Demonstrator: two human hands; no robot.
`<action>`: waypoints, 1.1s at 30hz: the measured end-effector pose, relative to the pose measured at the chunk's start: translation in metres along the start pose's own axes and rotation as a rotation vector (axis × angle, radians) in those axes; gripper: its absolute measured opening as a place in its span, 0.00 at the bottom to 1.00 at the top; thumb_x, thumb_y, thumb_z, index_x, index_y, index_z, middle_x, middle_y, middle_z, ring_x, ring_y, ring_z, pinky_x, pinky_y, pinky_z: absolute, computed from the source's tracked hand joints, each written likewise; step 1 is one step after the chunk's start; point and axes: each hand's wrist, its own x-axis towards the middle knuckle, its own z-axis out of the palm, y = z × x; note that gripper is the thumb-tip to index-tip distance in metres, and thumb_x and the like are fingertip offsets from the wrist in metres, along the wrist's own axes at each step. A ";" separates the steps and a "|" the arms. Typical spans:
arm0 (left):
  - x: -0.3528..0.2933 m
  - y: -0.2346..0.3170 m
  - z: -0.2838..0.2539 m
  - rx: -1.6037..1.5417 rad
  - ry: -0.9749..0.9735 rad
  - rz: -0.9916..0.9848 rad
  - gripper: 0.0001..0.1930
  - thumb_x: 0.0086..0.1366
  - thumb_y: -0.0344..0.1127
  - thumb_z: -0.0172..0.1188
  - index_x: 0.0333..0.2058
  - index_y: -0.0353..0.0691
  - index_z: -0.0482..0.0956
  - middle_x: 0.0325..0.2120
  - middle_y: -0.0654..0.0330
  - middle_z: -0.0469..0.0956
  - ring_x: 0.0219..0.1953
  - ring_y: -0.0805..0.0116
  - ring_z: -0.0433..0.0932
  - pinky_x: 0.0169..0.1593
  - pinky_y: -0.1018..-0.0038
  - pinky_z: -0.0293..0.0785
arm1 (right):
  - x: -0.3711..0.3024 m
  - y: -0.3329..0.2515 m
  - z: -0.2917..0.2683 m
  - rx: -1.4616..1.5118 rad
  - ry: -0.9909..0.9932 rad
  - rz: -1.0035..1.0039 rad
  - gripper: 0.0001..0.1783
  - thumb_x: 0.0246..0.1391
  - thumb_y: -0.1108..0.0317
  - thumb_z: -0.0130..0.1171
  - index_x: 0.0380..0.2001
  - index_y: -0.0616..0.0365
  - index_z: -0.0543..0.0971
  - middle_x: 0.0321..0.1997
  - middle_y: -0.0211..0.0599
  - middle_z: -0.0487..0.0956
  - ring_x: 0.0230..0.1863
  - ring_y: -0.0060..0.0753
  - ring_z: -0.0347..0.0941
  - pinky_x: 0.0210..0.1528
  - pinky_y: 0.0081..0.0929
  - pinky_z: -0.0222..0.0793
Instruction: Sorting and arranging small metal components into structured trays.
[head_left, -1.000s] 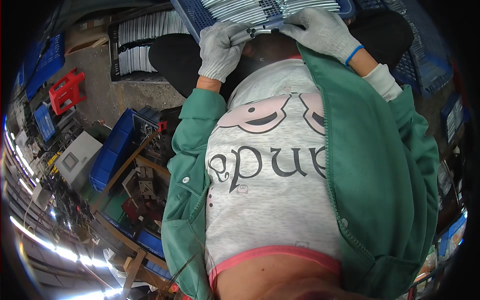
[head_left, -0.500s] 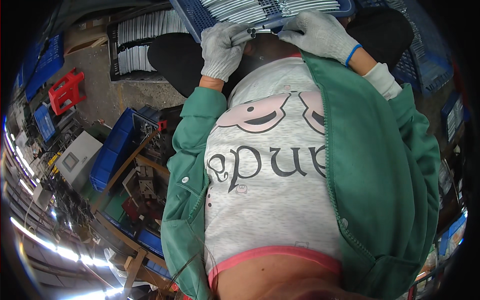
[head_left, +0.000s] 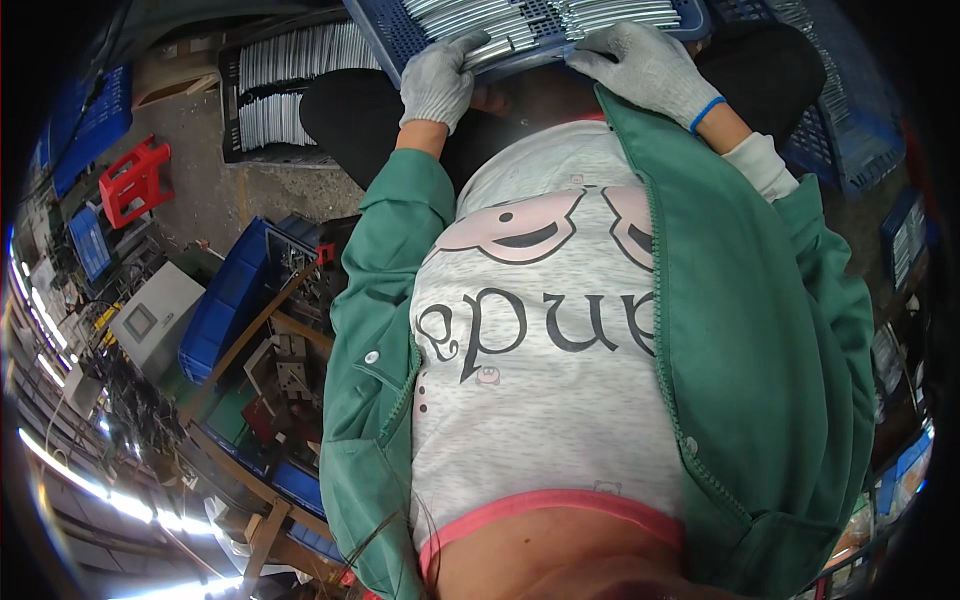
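Observation:
A blue plastic basket (head_left: 385, 45) sits at the top of the view, with rows of shiny metal tubes (head_left: 620, 14) in it. My left hand (head_left: 437, 85), in a light knitted glove, is closed around metal tubes (head_left: 490, 52) at the basket's near left side; their ends point right. How many it holds is hard to tell. My right hand (head_left: 645, 75), gloved with a blue cuff edge, lies over the near right rim by the tubes. Its fingers stretch out and its thumb stands apart, with nothing seen between them.
A black crate (head_left: 228, 110) of metal tubes stands on the floor at left, near a red plastic stool (head_left: 135, 180). More blue baskets (head_left: 850, 150) are at right. A blue bin (head_left: 225, 300) and a wooden frame (head_left: 240, 350) stand close to my left side.
My left hand has moved up with its tubes, from in front of the basket to over its near edge. My right hand has shifted slightly right; the tube end at its fingertips no longer shows.

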 end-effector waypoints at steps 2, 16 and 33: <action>0.001 0.005 -0.006 0.002 -0.038 -0.005 0.14 0.56 0.34 0.63 0.43 0.46 0.85 0.33 0.63 0.85 0.37 0.54 0.81 0.44 0.64 0.76 | -0.002 -0.001 -0.001 -0.005 0.016 -0.006 0.19 0.59 0.48 0.60 0.46 0.47 0.86 0.44 0.31 0.87 0.40 0.34 0.84 0.47 0.29 0.78; -0.004 0.014 -0.016 -0.247 -0.024 0.125 0.11 0.59 0.33 0.63 0.41 0.43 0.84 0.27 0.63 0.84 0.31 0.57 0.81 0.45 0.67 0.73 | -0.009 -0.014 -0.015 -0.102 0.053 -0.193 0.17 0.58 0.50 0.59 0.44 0.44 0.87 0.41 0.29 0.87 0.34 0.37 0.83 0.40 0.31 0.78; -0.015 0.039 -0.023 -0.131 0.254 0.245 0.11 0.52 0.33 0.68 0.37 0.49 0.85 0.26 0.67 0.81 0.29 0.64 0.77 0.44 0.69 0.68 | -0.005 -0.016 -0.012 -0.044 0.029 -0.194 0.16 0.58 0.51 0.60 0.41 0.46 0.87 0.36 0.30 0.87 0.29 0.36 0.81 0.36 0.29 0.77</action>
